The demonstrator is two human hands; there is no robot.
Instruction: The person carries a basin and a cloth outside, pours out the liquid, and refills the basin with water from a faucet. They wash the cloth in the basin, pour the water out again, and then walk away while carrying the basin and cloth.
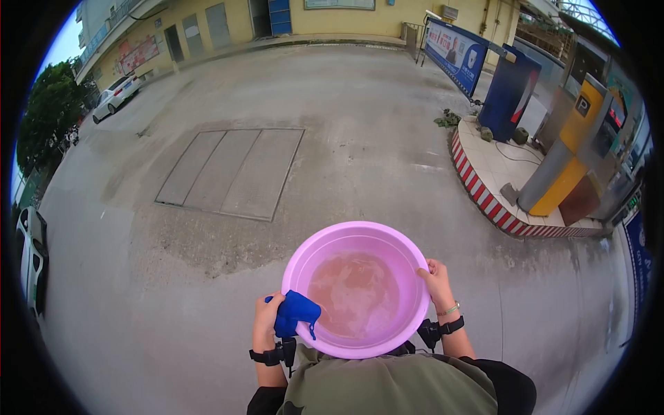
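A pink plastic basin (419,304) is held up in front of my body, with cloudy brownish water (356,294) in it. My left hand (265,317) grips the basin's left rim together with a blue cloth (296,311), which hangs over the rim and down its inner side. On the opposite side my right hand (436,280) is closed on the rim, thumb on top and fingers beneath. The underside of the basin is hidden.
Concrete pavement with a rectangular metal-edged cover (232,173) lies ahead. To the right stands a raised island with a red-and-white kerb (484,197), a yellow parking machine (564,155) and a barrier with a banner (454,57). White cars (115,95) are at left.
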